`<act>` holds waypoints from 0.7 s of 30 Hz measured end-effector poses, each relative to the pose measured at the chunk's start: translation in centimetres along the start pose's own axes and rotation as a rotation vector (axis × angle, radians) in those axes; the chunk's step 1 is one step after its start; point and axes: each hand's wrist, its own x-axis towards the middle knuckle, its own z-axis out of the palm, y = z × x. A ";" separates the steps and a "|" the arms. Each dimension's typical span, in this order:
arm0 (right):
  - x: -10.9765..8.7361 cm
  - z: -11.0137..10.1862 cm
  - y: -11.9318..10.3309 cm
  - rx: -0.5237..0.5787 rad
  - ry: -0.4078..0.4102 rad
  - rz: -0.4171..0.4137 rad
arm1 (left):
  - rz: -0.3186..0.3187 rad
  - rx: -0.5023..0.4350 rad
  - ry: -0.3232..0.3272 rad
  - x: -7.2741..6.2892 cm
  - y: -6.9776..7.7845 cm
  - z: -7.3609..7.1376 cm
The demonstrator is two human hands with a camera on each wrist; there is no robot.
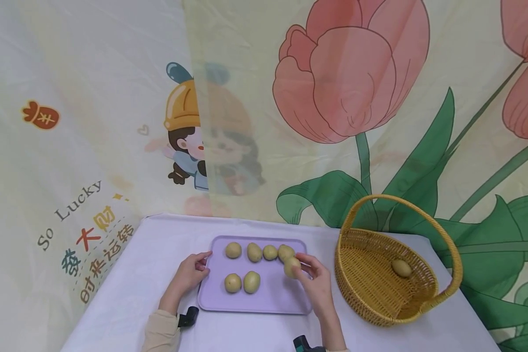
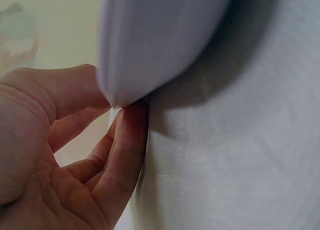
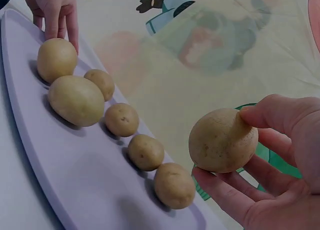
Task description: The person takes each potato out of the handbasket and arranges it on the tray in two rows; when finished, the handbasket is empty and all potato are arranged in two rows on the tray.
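Note:
My right hand (image 1: 318, 283) pinches a potato (image 3: 223, 141) between thumb and fingers, over the right side of a lilac tray (image 1: 273, 298). In the right wrist view that potato is held apart from the others. On the tray lie several more potatoes: a back row, including a round potato (image 1: 233, 250) at its left end, and a front pair with a larger potato (image 1: 252, 282). My left hand (image 1: 190, 274) grips the tray's left edge. The left wrist view shows its thumb (image 2: 75, 90) at the rim and a fingertip (image 2: 134, 115) against the underside.
Right of the tray stands a wicker basket (image 1: 385, 320) with a tall arched handle and a single potato (image 1: 402, 268) inside. A white cloth (image 1: 127, 293) covers the table. Printed curtains (image 1: 237, 98) hang behind it and at the left.

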 end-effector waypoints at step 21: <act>-0.4 3.1 2.6 -0.028 -0.094 0.030 | 0.006 -0.008 0.005 0.1 -0.3 0.2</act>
